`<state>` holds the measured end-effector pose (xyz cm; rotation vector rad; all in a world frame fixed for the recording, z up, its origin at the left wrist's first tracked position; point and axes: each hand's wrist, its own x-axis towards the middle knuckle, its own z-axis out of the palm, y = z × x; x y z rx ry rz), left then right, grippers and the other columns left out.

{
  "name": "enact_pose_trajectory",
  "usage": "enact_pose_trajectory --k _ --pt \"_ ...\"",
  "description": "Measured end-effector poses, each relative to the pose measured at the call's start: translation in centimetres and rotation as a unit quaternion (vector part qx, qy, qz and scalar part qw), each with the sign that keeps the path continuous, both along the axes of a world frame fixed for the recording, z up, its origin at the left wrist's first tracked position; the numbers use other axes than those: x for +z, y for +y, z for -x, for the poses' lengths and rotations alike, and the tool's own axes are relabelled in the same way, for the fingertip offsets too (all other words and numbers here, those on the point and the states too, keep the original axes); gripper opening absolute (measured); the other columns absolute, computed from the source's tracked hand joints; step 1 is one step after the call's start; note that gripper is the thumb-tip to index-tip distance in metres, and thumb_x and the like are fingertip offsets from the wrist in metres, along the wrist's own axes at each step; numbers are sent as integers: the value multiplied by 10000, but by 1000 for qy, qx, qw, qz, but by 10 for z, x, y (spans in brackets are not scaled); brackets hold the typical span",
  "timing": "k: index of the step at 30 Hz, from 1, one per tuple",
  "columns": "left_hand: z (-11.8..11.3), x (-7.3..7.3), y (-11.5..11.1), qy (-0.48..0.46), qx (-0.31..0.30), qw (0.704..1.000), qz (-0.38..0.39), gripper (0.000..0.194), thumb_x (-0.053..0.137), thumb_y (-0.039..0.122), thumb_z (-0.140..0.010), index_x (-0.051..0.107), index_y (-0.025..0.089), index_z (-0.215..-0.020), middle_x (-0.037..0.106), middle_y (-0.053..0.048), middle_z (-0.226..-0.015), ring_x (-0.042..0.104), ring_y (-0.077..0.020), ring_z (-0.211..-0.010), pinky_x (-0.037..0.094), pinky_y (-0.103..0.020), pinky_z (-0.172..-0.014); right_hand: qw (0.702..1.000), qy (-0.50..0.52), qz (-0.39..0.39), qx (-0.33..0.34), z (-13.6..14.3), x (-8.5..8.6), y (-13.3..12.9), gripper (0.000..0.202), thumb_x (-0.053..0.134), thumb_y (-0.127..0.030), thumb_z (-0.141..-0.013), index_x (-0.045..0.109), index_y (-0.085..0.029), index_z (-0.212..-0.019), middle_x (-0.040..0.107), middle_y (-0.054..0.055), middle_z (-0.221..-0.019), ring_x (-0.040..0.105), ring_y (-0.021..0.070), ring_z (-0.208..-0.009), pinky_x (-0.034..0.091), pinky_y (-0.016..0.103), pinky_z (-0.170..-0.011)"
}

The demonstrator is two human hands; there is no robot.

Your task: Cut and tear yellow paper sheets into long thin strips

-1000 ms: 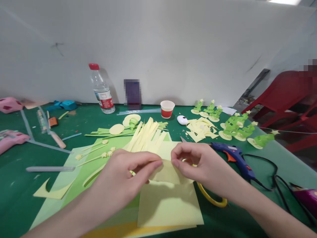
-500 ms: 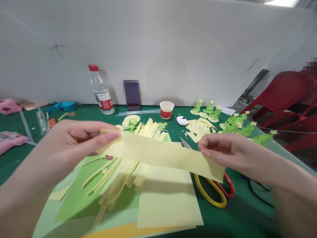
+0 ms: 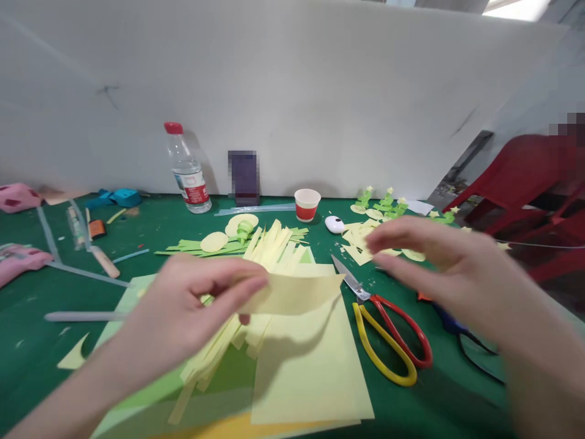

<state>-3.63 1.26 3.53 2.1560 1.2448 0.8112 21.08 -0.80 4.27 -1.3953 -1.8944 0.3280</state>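
Note:
Between the thumb and fingers of my left hand (image 3: 210, 305) is a pale yellow paper strip (image 3: 301, 294), its free end pointing right. My right hand (image 3: 429, 262) is apart from the strip, thumb and fingers spread with nothing between them. Below that hand lie scissors (image 3: 363, 294) with one red and one yellow handle, blades nearly closed. A pale yellow sheet (image 3: 315, 372) lies under the strip. Many cut yellow strips (image 3: 269, 247) are heaped beside it, partly hidden by my left hand.
Toward the back stand a water bottle (image 3: 189, 177), a dark phone-like block (image 3: 245, 180) and a paper cup (image 3: 307, 205). Small green paper spirals with stars (image 3: 388, 204) stand back right, near yellow scraps (image 3: 359, 241). Pink glue guns (image 3: 22, 263) lie at the left.
My right hand has let go of the strip and opened, rising slightly. My left hand has moved right and down with the strip, uncovering green strips and a pale stick on the left.

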Motion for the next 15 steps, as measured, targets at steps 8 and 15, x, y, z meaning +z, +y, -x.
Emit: enact_pose_trajectory --k 8,15 --pt "-21 -21 -24 87 -107 978 -156 226 400 194 -869 623 225 -844 680 29 -645 591 -99 -490 428 -167 -488 977 121 60 163 58 -26 -12 134 508 -94 -772 535 -186 -678 591 -28 -669 553 78 -634 464 146 -605" --pt "-4 -35 -36 81 -69 983 -147 267 404 154 -829 570 281 -995 691 10 -739 628 -161 -579 465 -248 -560 989 73 8 129 55 -25 -13 133 438 -77 -716 474 -176 -636 565 -20 -631 534 73 -580 448 139 -551"
